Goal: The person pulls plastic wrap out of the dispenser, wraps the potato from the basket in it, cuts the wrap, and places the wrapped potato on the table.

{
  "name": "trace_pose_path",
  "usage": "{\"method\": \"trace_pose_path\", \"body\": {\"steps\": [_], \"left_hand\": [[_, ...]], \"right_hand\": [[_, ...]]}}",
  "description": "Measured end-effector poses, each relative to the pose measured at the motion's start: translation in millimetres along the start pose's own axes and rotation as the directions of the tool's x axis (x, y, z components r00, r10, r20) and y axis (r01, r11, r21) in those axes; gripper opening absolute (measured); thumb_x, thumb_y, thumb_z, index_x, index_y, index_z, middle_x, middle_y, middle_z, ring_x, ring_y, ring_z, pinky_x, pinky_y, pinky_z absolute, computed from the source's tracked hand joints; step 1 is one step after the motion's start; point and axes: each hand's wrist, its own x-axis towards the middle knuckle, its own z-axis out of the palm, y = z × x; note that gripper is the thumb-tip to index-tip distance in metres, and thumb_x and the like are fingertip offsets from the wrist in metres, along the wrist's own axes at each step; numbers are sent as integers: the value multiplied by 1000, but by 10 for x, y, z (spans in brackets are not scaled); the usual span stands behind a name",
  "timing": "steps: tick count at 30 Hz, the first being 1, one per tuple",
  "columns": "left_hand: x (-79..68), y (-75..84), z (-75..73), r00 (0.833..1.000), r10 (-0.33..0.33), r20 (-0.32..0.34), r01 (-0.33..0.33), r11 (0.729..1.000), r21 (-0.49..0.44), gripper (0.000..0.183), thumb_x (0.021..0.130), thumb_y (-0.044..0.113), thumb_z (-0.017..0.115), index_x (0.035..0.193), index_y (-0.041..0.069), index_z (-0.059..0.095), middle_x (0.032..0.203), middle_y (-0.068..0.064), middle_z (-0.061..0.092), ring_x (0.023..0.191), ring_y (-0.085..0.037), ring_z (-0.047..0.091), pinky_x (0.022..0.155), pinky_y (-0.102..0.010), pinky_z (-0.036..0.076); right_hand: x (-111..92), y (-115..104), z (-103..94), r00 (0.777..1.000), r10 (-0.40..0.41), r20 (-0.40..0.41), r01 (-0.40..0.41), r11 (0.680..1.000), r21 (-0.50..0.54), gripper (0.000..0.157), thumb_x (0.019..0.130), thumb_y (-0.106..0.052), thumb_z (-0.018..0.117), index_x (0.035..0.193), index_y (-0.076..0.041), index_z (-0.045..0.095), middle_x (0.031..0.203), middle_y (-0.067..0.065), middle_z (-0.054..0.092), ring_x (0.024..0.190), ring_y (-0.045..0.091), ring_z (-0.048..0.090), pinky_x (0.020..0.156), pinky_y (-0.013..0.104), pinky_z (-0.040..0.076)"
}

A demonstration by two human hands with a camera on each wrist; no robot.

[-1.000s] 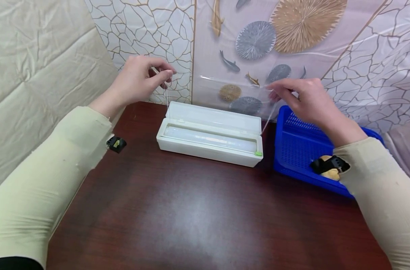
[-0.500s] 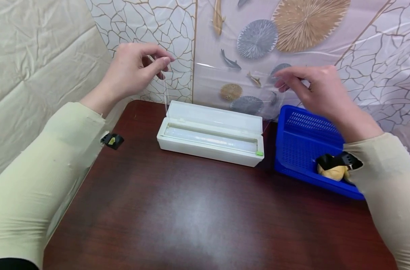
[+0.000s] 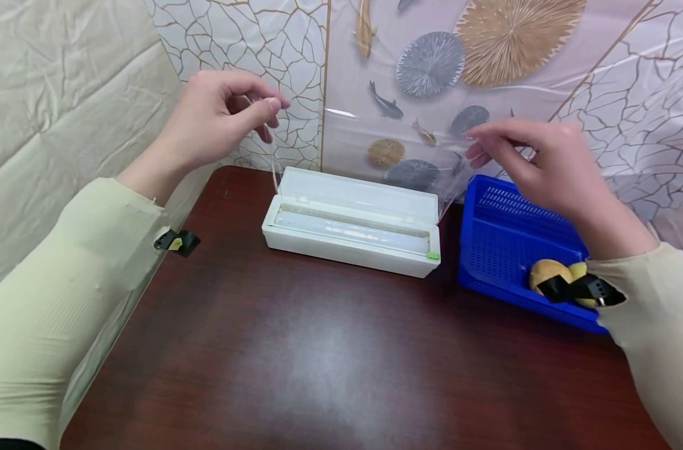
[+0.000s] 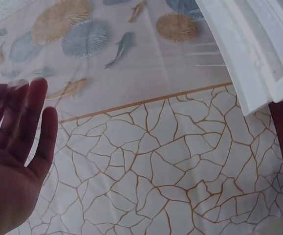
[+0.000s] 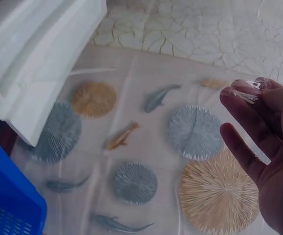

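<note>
A white cling film dispenser [image 3: 347,254] stands on the table with its lid [image 3: 358,192] raised; a clear roll [image 3: 349,232] shows inside. From it a thin transparent sheet of cling film [image 3: 275,169] rises between the two hands, its outline hard to see. At the upper left, my left hand [image 3: 214,119] pinches one corner between thumb and fingers. My right hand [image 3: 555,165], over the blue basket, pinches the other corner; in the right wrist view crumpled cling film [image 5: 249,95] glints at the fingertips. A green slider [image 3: 433,255] sits on the dispenser's right end.
A blue plastic basket [image 3: 490,240] stands at the right of the dispenser. Round yellowish fruit [image 3: 546,273] lies in it, partly hidden by the right wrist strap. Behind the dark wooden table [image 3: 319,350] hangs a patterned wall covering [image 3: 349,81].
Both hands have moved apart, the left one up and leftward, the right one rightward, with the cling film still between them. The dispenser has stayed in place.
</note>
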Motion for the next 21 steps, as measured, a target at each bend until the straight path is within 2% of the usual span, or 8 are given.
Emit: {"method": "trace_pose_path", "body": {"steps": [2, 5, 7, 9, 12, 16, 20, 21], "left_hand": [[-46, -5, -3, 999, 14, 36, -12, 998, -67, 17, 104, 19, 69, 109, 10, 82, 84, -1, 75, 71, -17, 74, 53, -26, 38], [-121, -15, -12, 991, 62, 121, -45, 989, -139, 14, 103, 11, 69, 103, 4, 81, 79, -7, 74, 66, -20, 72, 54, -25, 42], [-167, -27, -20, 976, 89, 198, -53, 982, -182, 13, 103, 7, 68, 100, 1, 79, 77, -11, 73, 65, -22, 71, 57, -24, 49], [-212, -43, -34, 954, 108, 278, -48, 976, -214, 13, 102, 5, 67, 99, -1, 78, 76, -13, 72, 64, -23, 71, 63, -26, 55], [-279, -73, -55, 907, 121, 404, -16, 967, -253, 13, 103, 3, 64, 100, -4, 75, 77, -16, 73, 67, -28, 72, 70, -31, 60], [-390, -134, -80, 825, 107, 555, 47, 965, -257, 14, 105, 4, 62, 104, -2, 74, 81, -17, 74, 72, -31, 73, 76, -36, 61], [-494, -189, -57, 749, 82, 658, 91, 970, -225, 12, 105, 7, 63, 102, 2, 74, 81, -15, 73, 74, -32, 72, 76, -37, 61], [-519, -202, -46, 730, 83, 679, 98, 970, -224, 12, 104, 7, 63, 100, 2, 74, 81, -15, 72, 74, -32, 72, 76, -38, 61]], "right_hand": [[-86, -31, 7, 1000, 8, -3, -8, 999, 54, 25, 98, 13, 65, 114, 1, 81, 89, 2, 79, 90, -16, 67, 91, 8, 49], [-225, -100, 9, 999, 21, 30, -25, 986, 163, 29, 96, 17, 63, 115, 4, 79, 92, -4, 79, 84, -7, 72, 89, 11, 53], [-311, -157, 10, 998, 23, 65, -37, 974, 224, 32, 94, 20, 62, 117, 5, 78, 94, -3, 80, 80, -2, 74, 85, 11, 54], [-393, -220, 17, 995, 27, 100, -53, 963, 263, 34, 94, 21, 61, 118, 5, 78, 93, 1, 80, 79, 2, 75, 83, 12, 55], [-511, -312, 17, 986, 48, 158, -90, 959, 270, 36, 94, 21, 62, 119, 1, 79, 91, 2, 80, 78, 4, 76, 79, 12, 55], [-658, -424, 49, 973, 60, 223, -118, 959, 256, 39, 93, 20, 65, 119, -4, 79, 90, -4, 79, 78, 3, 75, 70, 12, 53], [-809, -518, 130, 967, 30, 254, -112, 942, 317, 41, 90, 22, 67, 119, -4, 79, 91, -4, 79, 76, 4, 74, 67, 15, 55], [-846, -539, 153, 965, 23, 260, -113, 934, 338, 41, 90, 21, 67, 120, -5, 79, 92, -5, 79, 76, 4, 74, 71, 17, 57]]}}
